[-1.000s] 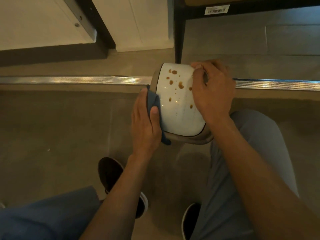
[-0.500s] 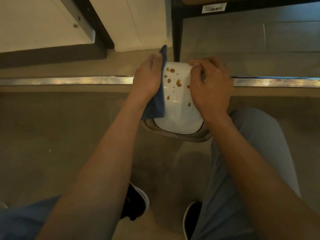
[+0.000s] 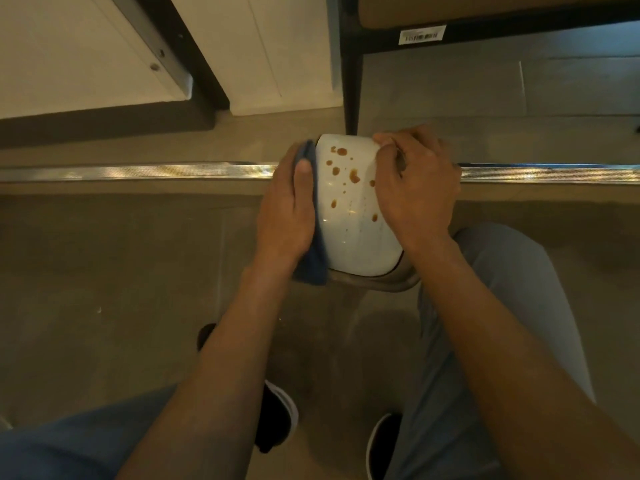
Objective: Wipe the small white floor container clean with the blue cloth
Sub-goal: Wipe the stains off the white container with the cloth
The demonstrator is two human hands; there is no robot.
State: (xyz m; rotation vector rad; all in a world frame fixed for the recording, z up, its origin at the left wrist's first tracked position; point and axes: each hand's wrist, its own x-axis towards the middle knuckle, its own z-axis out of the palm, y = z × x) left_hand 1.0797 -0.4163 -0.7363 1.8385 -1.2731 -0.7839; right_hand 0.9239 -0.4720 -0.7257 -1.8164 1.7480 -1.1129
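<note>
1. The left hand point(image 3: 285, 216) is now lower on the left flank of the white container point(image 3: 349, 220) than it was half a second ago, when it was up near the top edge. It has slid back down the side, with the blue cloth point(image 3: 313, 261) pressed between the palm and the wall. The fingers lie almost straight and flat on the cloth; the thumb rests along the front edge.

2. This means, as I judge it, that the strokes go up and down on the side only. The brown spots point(image 3: 354, 175) on the top face look the same as before — none is wiped yet, so the main part of the work is still to be done.

3. The cloth is soft and folded, dark blue, and its lower corner hangs free below the hand.

4. The container is tipped, above the floor point(image 3: 104, 254) in front of the knees. Its white face is smooth, glossy and rounded at the corners, with a grey-brown rim point(image 3: 381, 284) at the near end. The spots are small, round and of different sizes.

5. The right hand point(image 3: 415, 188) grips the right side of the container with curled fingers and steadies it — it has not moved.

6. Behind, a ribbed metal strip point(image 3: 138, 169) crosses the floor, and a dark furniture leg point(image 3: 353, 81) stands beyond.
</note>
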